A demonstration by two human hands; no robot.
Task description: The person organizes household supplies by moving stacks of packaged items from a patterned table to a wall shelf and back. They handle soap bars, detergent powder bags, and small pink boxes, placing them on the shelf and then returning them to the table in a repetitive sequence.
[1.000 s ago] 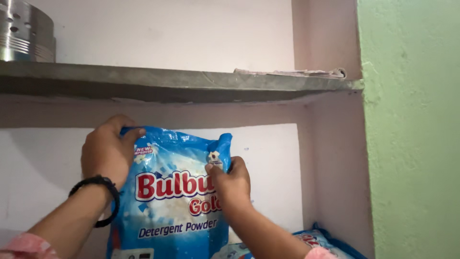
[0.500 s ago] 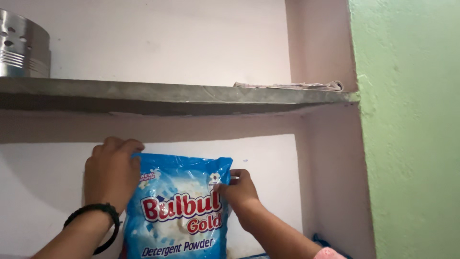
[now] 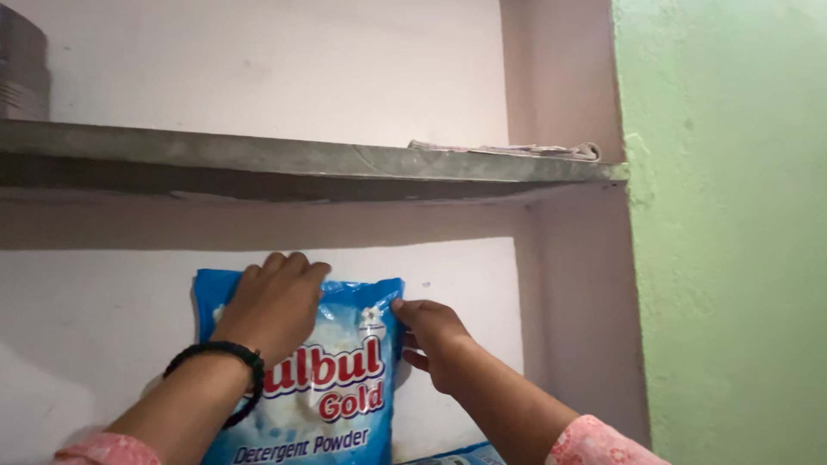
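Note:
A blue plastic bag of detergent powder stands upright against the pale back wall of a shelf niche. My left hand, with a black band on the wrist, lies over the bag's top left part, fingers curled over its upper edge. My right hand grips the bag's upper right edge with thumb and fingers. The bag's lower end runs out of the picture.
A grey stone shelf runs across above the bag. On it lie folded papers at the right and a metal container at the far left. A green wall bounds the niche on the right. Another blue packet shows at the bottom.
The bag and both hands sit lower and further right in the picture than before. My left hand has shifted from the bag's top left corner onto its front.

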